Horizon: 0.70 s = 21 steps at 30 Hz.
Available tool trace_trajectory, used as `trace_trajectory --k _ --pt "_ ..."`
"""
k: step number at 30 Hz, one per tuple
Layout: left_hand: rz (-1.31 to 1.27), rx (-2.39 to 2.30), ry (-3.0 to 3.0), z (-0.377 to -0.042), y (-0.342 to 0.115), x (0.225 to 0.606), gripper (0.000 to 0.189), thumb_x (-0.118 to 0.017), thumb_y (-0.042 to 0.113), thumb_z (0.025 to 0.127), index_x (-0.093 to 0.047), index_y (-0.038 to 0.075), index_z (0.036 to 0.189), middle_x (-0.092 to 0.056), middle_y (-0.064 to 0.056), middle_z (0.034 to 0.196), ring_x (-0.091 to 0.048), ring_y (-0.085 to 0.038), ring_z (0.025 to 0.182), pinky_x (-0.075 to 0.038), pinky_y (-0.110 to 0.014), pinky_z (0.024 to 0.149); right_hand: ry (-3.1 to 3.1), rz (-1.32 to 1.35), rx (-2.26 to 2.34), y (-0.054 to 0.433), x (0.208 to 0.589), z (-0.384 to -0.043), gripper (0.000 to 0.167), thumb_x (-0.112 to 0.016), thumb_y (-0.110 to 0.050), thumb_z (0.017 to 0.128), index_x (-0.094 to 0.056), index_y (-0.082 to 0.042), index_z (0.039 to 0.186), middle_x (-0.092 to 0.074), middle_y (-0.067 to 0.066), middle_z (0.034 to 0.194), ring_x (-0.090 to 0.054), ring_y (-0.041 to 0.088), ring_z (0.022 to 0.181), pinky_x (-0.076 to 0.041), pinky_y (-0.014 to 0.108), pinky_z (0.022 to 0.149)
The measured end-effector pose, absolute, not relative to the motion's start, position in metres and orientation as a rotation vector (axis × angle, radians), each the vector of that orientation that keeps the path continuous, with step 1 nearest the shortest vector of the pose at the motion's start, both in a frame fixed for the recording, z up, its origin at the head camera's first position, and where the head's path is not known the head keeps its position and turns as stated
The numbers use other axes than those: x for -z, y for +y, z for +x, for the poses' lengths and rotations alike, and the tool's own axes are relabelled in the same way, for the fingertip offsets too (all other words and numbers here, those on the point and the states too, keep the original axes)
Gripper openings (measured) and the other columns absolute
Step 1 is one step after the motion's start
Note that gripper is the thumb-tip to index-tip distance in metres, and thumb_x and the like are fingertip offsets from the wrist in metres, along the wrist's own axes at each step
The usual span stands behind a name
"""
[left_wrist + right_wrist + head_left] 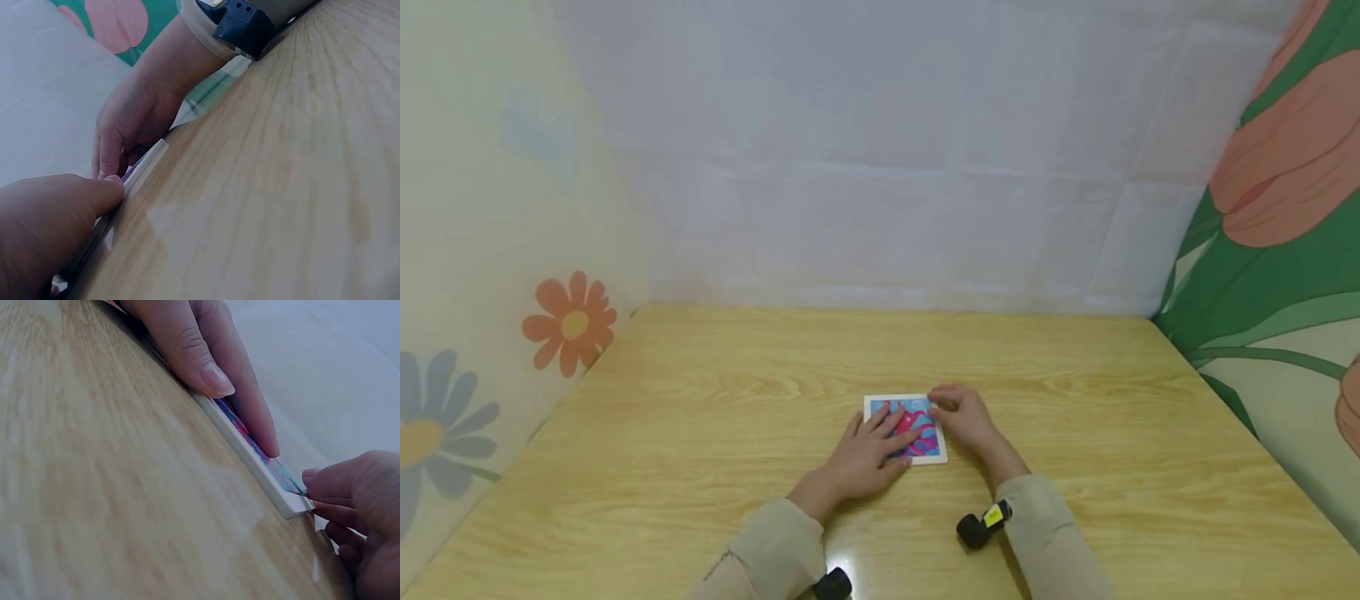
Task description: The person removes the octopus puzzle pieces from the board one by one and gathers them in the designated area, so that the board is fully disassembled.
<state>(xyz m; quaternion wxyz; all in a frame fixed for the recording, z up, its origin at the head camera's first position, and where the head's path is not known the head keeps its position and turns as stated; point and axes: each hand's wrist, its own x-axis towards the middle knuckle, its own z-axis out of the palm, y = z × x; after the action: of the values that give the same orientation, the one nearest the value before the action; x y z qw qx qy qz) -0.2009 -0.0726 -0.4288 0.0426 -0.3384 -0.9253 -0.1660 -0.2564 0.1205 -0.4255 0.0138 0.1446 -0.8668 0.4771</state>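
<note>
A flat square picture board (pixel 931 450) with a white border lies on the table, its picture pink and purple on blue. My left hand (pixel 867 458) rests on the board with its fingers spread, covering much of the picture. At the far right corner is my right hand (pixel 966 421). In the right wrist view, that hand's thumb and fingers (pixel 334 481) pinch the corner of the board (pixel 247 459). The left wrist view shows the left thumb (pixel 103 195) along the near edge of the board (pixel 147 164), which lies low on the table.
The wooden table (pixel 700 392) stretches out on all sides of the board. A white cloth (pixel 880 208) hangs behind it, with flower-patterned walls left and right. Black wrist cameras (pixel 974 531) sit at both beige sleeves (pixel 1045 517).
</note>
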Motion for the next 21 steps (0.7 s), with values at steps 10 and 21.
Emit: trace_trajectory --k 10,21 --pt "-1.040 0.522 -2.839 -0.2002 -0.0721 0.4280 0.043 -0.042 0.036 0.089 -0.043 0.020 0.129 -0.026 -0.012 0.138 -0.014 -0.032 0.126 -0.008 -0.056 0.095 -2.688 0.424 -1.481 0.1190 0.4285 -0.2562 0.021 -0.062 -0.006 0.078 -0.063 0.000 0.098 -0.055 0.014 0.108 -0.046 0.031 0.105 -0.031 0.044 0.091" --pt "-1.041 0.556 -2.875 -0.2014 -0.0743 0.4278 0.043 -0.040 0.037 0.090 -0.041 0.022 0.130 -0.021 -0.011 0.139 -0.010 -0.030 0.127 -0.006 -0.055 0.095 -2.604 0.424 -1.473 0.1169 0.4315 -0.2575 0.015 -0.062 -0.002 0.075 -0.064 0.001 0.091 -0.060 0.013 0.096 -0.051 0.029 0.097 -0.035 0.041 0.087"
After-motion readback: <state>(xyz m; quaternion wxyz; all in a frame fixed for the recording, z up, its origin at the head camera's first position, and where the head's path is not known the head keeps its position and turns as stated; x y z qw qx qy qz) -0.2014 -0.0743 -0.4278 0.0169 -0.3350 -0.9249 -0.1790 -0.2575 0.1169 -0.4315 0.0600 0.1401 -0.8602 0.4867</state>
